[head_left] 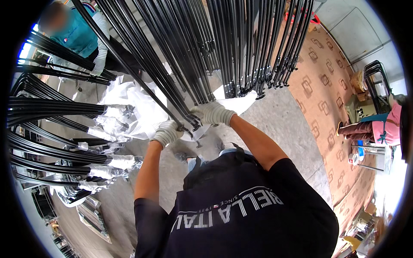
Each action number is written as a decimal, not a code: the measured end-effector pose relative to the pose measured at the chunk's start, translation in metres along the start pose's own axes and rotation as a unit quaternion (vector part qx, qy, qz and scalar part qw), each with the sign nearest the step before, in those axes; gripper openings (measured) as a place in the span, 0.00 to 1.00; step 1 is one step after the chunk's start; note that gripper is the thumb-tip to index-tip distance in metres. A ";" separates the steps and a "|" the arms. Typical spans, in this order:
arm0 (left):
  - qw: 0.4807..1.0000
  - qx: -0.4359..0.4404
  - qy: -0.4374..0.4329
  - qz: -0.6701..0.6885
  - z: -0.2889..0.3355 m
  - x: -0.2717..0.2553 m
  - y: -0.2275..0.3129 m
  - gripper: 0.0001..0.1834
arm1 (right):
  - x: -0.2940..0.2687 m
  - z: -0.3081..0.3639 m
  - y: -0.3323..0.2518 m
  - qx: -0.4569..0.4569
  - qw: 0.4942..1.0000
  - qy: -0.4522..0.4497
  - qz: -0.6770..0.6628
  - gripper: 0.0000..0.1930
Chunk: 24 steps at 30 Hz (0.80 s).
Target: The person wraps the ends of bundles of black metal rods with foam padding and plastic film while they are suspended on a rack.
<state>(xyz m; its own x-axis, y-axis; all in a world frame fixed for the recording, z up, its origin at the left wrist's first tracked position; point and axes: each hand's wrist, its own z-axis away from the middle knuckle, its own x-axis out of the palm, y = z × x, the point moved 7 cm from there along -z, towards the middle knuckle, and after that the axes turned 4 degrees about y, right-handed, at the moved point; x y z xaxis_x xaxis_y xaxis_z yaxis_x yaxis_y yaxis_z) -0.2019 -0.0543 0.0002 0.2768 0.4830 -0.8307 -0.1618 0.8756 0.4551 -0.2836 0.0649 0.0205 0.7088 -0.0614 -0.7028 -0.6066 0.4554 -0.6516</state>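
Observation:
Long black metal tubes [183,60] stand in a dense row in front of me, their lower ends carrying small fittings. My left hand [167,133], in a white striped knit glove, is closed round the lower end of one tube [159,103] at the left of the row. Wearing a matching glove, my right hand [214,113] grips the lower ends of tubes just beside it; its fingertips are partly hidden among them. White wrapping sheet [142,109] lies crumpled behind and left of my hands.
Bundles of curved black tubes [56,105] with plastic-wrapped ends fill the left side. At the upper left, a person in a teal top [84,32] handles tubes. Patterned tan flooring [322,81] runs along the right, where another person in pink [383,129] stands.

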 end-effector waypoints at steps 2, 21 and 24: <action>0.998 0.030 0.053 0.009 -0.006 -0.004 -0.003 0.16 | 0.000 -0.005 0.007 0.003 1.000 0.024 0.010 0.18; 0.952 -0.062 0.096 0.284 0.000 0.006 -0.026 0.11 | -0.006 0.021 0.021 0.121 0.939 0.317 -0.052 0.07; 0.961 -0.032 0.145 0.231 0.004 -0.007 -0.010 0.11 | -0.005 0.025 0.025 0.141 0.930 0.332 -0.062 0.08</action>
<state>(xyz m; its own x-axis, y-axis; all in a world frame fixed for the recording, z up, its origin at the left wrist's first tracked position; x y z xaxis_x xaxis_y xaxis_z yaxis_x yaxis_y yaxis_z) -0.1982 -0.0670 0.0030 -0.1139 0.7897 -0.6028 -0.2648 0.5607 0.7846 -0.2931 0.0983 0.0151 0.3314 -0.6221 -0.7093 -0.3490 0.6176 -0.7048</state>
